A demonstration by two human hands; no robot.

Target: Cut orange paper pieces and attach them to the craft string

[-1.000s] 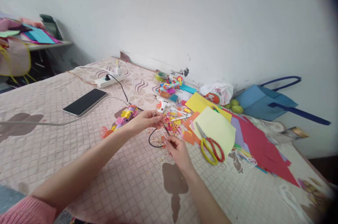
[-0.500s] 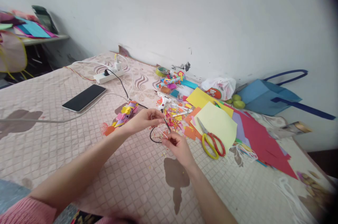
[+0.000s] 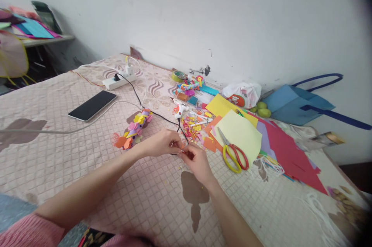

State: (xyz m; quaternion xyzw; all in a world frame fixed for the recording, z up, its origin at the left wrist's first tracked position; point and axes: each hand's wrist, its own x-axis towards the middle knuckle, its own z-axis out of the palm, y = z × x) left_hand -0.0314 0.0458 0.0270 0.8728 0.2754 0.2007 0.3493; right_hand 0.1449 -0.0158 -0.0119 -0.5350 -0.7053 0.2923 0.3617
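My left hand (image 3: 167, 142) and my right hand (image 3: 195, 158) meet above the table, fingertips pinched together and touching. Between them only a tiny bit of thin white string (image 3: 181, 151) shows; the fingers hide the rest. Just behind my hands runs the black cord (image 3: 183, 133) of a white glue gun (image 3: 180, 109), which rests among paper scraps. To the left of my left hand lies a tube (image 3: 136, 127) covered with paper flowers in purple, yellow, pink and orange. Scissors (image 3: 234, 155) with yellow and red handles lie to the right of my right hand, partly on pale yellow paper (image 3: 245, 134).
A phone (image 3: 92, 106) and a white power strip (image 3: 119, 80) lie at the left, with cables across the cloth. Coloured paper (image 3: 286, 154), loose white string (image 3: 271, 165), a blue bag (image 3: 296, 105) and a plastic bag (image 3: 242, 94) occupy the right. Paper bits (image 3: 193, 127) are scattered behind my hands.
My left hand has come down to meet my right hand, closing the gap where the thin white string showed. The loop of black cord is now mostly hidden behind my hands.
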